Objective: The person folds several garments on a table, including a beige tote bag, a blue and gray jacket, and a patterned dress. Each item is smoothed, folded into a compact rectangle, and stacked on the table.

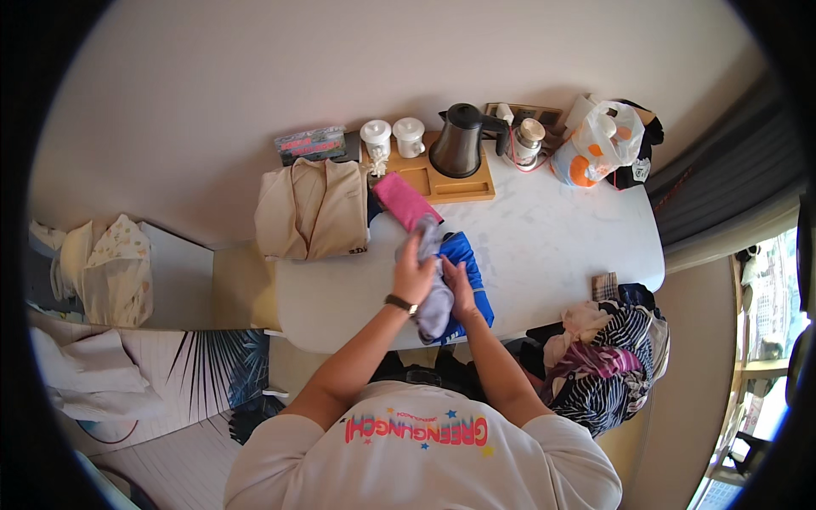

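Note:
My left hand [413, 271], with a dark watch strap at the wrist, grips a greyish-lavender piece of cloth [437, 306] that hangs long and bunched. The cloth's upper end is blurred. My right hand [461, 290] is against the cloth's right edge, over a blue folded garment [473, 264] on the table; whether its fingers pinch the cloth is not clear. Just beyond my hands lies a pink folded cloth [406, 199]. To its left, a beige folded jacket [312, 210] with brown piping rests on the white table [542, 255].
Along the wall are a wooden tray [444, 189], two white lidded cups [408, 137], an electric kettle [456, 143], a jar [526, 143] and a plastic bag [596, 146]. A heap of clothes [599, 370] sits by the table's right front corner. A bed [166, 389] is at left.

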Available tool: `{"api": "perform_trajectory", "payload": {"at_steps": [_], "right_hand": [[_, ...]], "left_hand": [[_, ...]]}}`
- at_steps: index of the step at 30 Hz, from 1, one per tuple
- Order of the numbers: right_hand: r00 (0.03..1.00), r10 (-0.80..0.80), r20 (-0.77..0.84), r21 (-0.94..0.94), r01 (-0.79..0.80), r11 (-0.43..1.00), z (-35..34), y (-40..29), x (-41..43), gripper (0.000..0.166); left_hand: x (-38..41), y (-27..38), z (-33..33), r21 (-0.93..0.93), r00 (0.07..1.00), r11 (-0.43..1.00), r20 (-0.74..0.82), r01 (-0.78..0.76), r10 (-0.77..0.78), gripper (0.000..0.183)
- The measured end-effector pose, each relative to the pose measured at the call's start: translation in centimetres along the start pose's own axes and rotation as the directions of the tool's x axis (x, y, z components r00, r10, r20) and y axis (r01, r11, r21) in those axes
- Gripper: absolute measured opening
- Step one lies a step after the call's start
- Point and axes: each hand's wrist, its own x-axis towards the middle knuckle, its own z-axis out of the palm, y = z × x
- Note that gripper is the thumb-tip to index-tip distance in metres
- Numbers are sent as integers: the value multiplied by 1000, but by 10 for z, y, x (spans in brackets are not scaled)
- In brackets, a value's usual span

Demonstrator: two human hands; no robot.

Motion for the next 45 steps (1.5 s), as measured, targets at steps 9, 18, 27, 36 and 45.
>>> {"api": "perform_trajectory", "payload": {"at_steps": [9, 18, 27, 36, 45], "right_hand": [[981, -9, -193, -409, -72, 910, -30, -67, -66, 72], [743, -595, -306, -949, -189, 252, -38, -47, -76, 26], [753, -507, -419, -775, -6, 631, -100, -24, -62, 17], [665, -499, -556, -760, -164, 629, -100, -34, -61, 19], [629, -561, -539, -797, -166, 580, -73, -59, -73, 37]], "left_hand": [[-23, -79, 87, -142, 727, 868, 619, 476, -297, 50], [30, -13, 18, 339, 878, 822, 316, -458, 359, 36], [-23, -64, -6, 29, 603, 896, 730, 444, -322, 41], [-60, -94, -11, -201, 771, 776, 408, 599, -489, 22], [-43, -73, 17, 482, 924, 876, 339, -10, -176, 43]]}}
